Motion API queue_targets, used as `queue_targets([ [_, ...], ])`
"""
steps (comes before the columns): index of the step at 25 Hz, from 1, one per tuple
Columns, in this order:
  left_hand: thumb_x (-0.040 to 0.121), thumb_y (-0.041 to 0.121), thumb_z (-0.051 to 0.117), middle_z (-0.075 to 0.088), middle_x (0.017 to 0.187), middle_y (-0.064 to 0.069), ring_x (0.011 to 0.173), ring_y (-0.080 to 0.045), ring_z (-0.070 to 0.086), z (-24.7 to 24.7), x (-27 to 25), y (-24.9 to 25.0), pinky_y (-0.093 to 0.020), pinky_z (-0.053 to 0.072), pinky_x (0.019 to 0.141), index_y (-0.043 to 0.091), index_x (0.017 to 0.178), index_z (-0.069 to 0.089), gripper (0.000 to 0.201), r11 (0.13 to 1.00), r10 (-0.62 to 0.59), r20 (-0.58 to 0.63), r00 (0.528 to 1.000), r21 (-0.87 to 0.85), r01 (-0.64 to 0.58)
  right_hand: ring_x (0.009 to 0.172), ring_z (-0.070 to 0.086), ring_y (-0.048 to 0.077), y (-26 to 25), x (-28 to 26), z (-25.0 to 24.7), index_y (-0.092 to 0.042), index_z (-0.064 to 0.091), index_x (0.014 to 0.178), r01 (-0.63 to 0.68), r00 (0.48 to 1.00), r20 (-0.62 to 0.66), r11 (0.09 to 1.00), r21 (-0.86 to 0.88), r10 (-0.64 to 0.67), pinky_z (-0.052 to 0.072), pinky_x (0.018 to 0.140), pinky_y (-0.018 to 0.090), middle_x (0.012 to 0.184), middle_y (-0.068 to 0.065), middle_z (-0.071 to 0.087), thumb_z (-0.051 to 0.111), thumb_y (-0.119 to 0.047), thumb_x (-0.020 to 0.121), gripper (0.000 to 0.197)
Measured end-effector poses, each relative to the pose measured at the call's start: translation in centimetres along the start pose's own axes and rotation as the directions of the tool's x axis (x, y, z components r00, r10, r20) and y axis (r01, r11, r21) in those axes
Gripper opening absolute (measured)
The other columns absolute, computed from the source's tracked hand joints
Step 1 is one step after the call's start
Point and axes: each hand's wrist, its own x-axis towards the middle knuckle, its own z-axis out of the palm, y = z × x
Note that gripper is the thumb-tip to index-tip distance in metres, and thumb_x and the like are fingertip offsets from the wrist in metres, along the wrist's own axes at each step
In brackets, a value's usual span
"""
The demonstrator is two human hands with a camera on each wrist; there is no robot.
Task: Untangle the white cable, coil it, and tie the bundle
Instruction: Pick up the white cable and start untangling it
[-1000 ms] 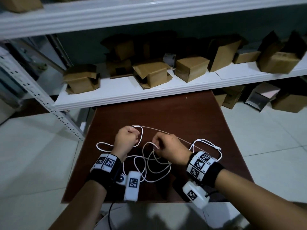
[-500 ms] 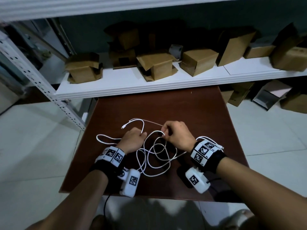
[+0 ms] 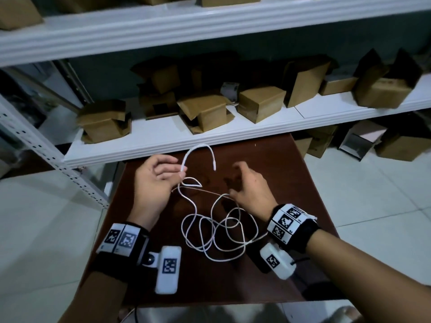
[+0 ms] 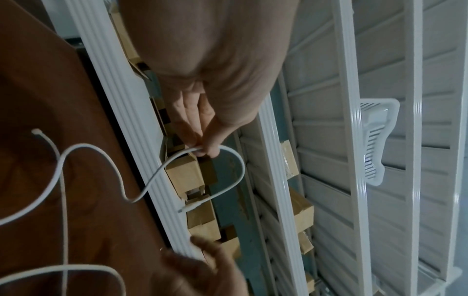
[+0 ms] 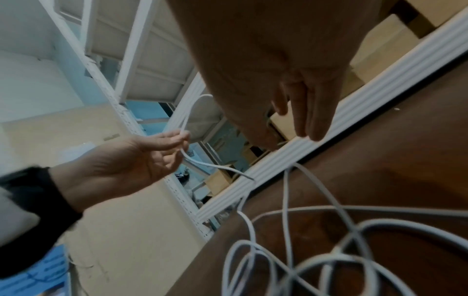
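A white cable (image 3: 217,229) lies in loose tangled loops on the brown table (image 3: 268,159). My left hand (image 3: 182,170) is raised over the table's far left and pinches the cable near one end between thumb and fingers. That short end arcs up and hangs down to its plug (image 3: 214,168). In the left wrist view the pinch on the cable (image 4: 177,156) is plain, and the other plug (image 4: 34,131) lies on the table. My right hand (image 3: 242,183) hovers over the cable with straight fingers (image 5: 309,120) and holds nothing.
A white shelf (image 3: 210,141) with several cardboard boxes (image 3: 261,103) runs right behind the table's far edge. A perforated metal upright (image 3: 46,148) stands at the left. More boxes (image 3: 396,145) sit on the tiled floor at the right.
My left hand has risen off the table, lifting one cable end into an arc. My right hand has let go of the cable and opened its fingers.
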Motion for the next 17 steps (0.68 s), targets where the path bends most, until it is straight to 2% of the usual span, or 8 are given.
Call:
queue_targets([
  [3, 0.083, -0.009, 0.080, 0.081, 0.095, -0.015, 0.085, -0.015, 0.074, 1.2, -0.5, 0.2, -0.021, 0.059, 0.083, 0.011, 0.101, 0.078, 0.028, 1.000, 0.016, 0.111, 0.994, 0.006, -0.017, 0.129, 0.053, 0.016, -2.7, -0.3, -1.4, -0.021, 0.044, 0.146, 0.224, 0.964, -0.167, 0.970, 0.090, -0.207, 0.045, 0.108, 0.033, 0.139, 0.002, 0.057, 0.077, -0.026, 0.085, 0.070],
  [5, 0.084, -0.008, 0.079, 0.082, 0.094, -0.013, 0.084, -0.014, 0.072, 1.8, -0.9, 0.3, -0.021, 0.058, 0.083, 0.009, 0.100, 0.080, 0.024, 1.000, 0.020, 0.168, 0.985, 0.008, -0.022, 0.119, 0.060, 0.016, -3.5, -0.3, -2.0, -0.024, 0.054, 0.140, 0.294, 0.941, -0.193, 0.954, 0.062, -0.277, 0.050, 0.101, 0.036, 0.129, -0.002, 0.064, 0.075, -0.030, 0.089, 0.055],
  [7, 0.085, -0.008, 0.078, 0.082, 0.094, -0.013, 0.084, -0.014, 0.072, 2.1, -1.2, 0.8, -0.021, 0.057, 0.083, 0.010, 0.100, 0.081, 0.023, 0.999, 0.032, 0.202, 0.979, 0.002, -0.033, 0.094, 0.069, 0.013, -3.5, -0.2, -2.3, -0.029, 0.069, 0.120, 0.264, 0.955, -0.171, 0.959, 0.104, -0.244, 0.056, 0.086, 0.042, 0.103, -0.009, 0.075, 0.074, -0.030, 0.091, 0.029],
  [9, 0.087, -0.005, 0.077, 0.079, 0.098, -0.021, 0.088, -0.019, 0.071, 2.0, -1.2, 1.1, -0.024, 0.055, 0.085, 0.010, 0.101, 0.081, 0.021, 1.000, 0.029, 0.226, 0.974, 0.005, -0.031, 0.076, 0.073, 0.014, -3.3, 0.3, -2.4, -0.024, 0.077, 0.102, 0.195, 0.976, -0.155, 0.931, 0.308, -0.154, 0.059, 0.078, 0.042, 0.081, -0.007, 0.078, 0.074, -0.022, 0.093, 0.010],
  [11, 0.088, -0.002, 0.078, 0.078, 0.099, -0.025, 0.087, -0.019, 0.068, 1.6, -1.0, 1.2, -0.024, 0.054, 0.084, 0.008, 0.101, 0.082, 0.016, 1.000, -0.002, 0.258, 0.966, 0.012, -0.001, 0.066, 0.071, 0.023, -3.6, 0.9, -3.0, -0.017, 0.079, 0.093, 0.113, 0.989, -0.139, 0.819, 0.562, -0.042, 0.059, 0.070, 0.041, 0.074, 0.001, 0.078, 0.074, -0.013, 0.093, 0.006],
  [13, 0.090, 0.003, 0.077, 0.081, 0.097, -0.015, 0.083, -0.011, 0.067, 1.3, -0.8, 1.4, -0.021, 0.051, 0.080, 0.008, 0.099, 0.083, 0.011, 0.999, -0.018, 0.312, 0.950, 0.052, 0.002, 0.057, 0.060, 0.022, -3.8, 1.3, -4.0, -0.007, 0.078, 0.090, 0.063, 0.993, -0.115, 0.700, 0.711, 0.028, 0.052, 0.060, 0.033, 0.071, 0.011, 0.075, 0.074, -0.005, 0.092, 0.004],
  [15, 0.094, 0.008, 0.075, 0.081, 0.086, -0.007, 0.075, -0.007, 0.063, 1.0, -0.7, 1.6, -0.018, 0.047, 0.071, 0.010, 0.093, 0.084, 0.009, 0.992, -0.049, 0.350, 0.935, 0.124, 0.005, 0.054, 0.055, 0.017, -3.6, 1.5, -5.0, -0.003, 0.077, 0.088, 0.068, 0.987, -0.148, 0.684, 0.727, 0.060, 0.048, 0.056, 0.026, 0.070, 0.014, 0.074, 0.074, 0.000, 0.092, 0.005],
  [17, 0.098, 0.014, 0.071, 0.070, 0.067, -0.001, 0.064, -0.005, 0.054, 0.7, -0.6, 1.4, -0.017, 0.039, 0.064, 0.010, 0.088, 0.084, 0.017, 0.981, -0.079, 0.338, 0.938, 0.192, 0.014, 0.055, 0.056, 0.017, -2.9, 1.8, -5.9, -0.004, 0.077, 0.088, 0.097, 0.974, -0.211, 0.698, 0.710, 0.079, 0.049, 0.056, 0.025, 0.070, 0.013, 0.075, 0.074, -0.002, 0.092, 0.005],
])
